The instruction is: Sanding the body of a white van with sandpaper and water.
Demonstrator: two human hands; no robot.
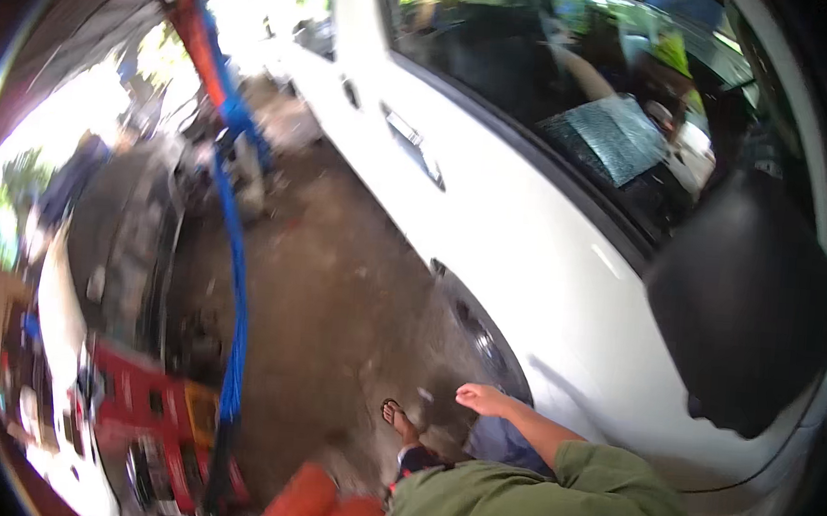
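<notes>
My right hand reaches in front of my green shirt, beside the lower side of a white vehicle. Its fingers look loosely curled, and nothing shows in them. Below the arm, a blue-grey patch of cloth is partly covered. My left hand is out of view. At the lower edge lies something orange, cloth-like and cut off by the frame. One foot in a dark sandal stands on the brown ground.
The vehicle's black side mirror juts out at right. A blue strap or bundled cord hangs at left, below an orange and blue cloth. Behind it are a dark vehicle front and a red case-like object.
</notes>
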